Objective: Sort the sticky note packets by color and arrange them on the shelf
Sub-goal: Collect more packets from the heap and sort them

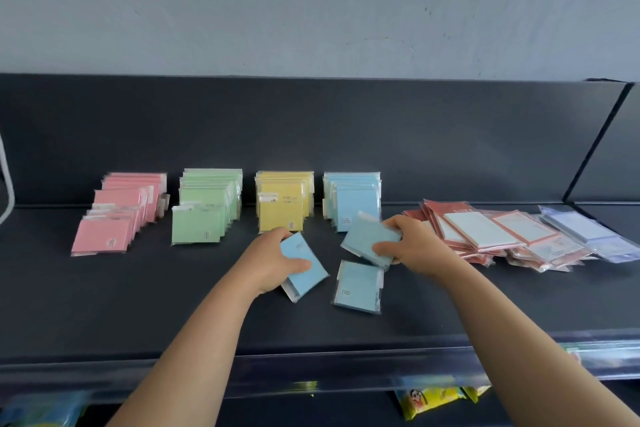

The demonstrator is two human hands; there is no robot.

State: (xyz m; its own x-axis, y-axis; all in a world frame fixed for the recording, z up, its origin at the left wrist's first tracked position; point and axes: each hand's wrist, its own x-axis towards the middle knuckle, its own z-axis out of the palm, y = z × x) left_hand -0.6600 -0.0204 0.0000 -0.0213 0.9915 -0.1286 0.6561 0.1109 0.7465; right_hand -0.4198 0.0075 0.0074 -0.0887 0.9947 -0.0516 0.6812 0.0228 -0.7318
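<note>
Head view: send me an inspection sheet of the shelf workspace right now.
Surface: dark shelf, matte.
Job's things: pink row, green row, yellow row, blue row stand along the back; loose blue packet lies flat in front.
Clutter: red-bordered notepads and lilac packets piled at right.
Hands: left hand grips tilted blue packet; right hand grips second blue packet.
Cables: none sure; white curved strip at left edge, unidentifiable.
Surroundings: grey wall behind; yellow packs below shelf.

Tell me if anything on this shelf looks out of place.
One loose blue packet lies flat in front of the standing blue row. The red-bordered pads at the right sprawl in an untidy heap.
</note>
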